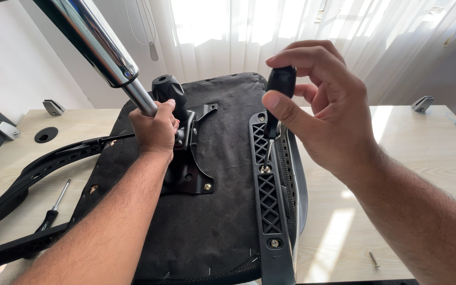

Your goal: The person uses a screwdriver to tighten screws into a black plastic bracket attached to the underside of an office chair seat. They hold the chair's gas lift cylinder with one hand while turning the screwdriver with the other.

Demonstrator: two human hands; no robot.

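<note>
I've got the black-handled screwdriver (276,105) standing upright, its tip down on a screw (265,169) in the black lattice armrest bracket (268,195). The chrome gas-lift cylinder (101,47) leans up to the left from the black seat mechanism (188,158) on the upturned seat (222,221).

I see the chair seat (212,211) lying upside down on the table (423,158), the mounting plate (188,169) at its middle. The armrest bracket (267,195) runs along its right edge. A second screwdriver (54,208) lies on the table to the left, a loose screw (374,259) to the right.
</note>
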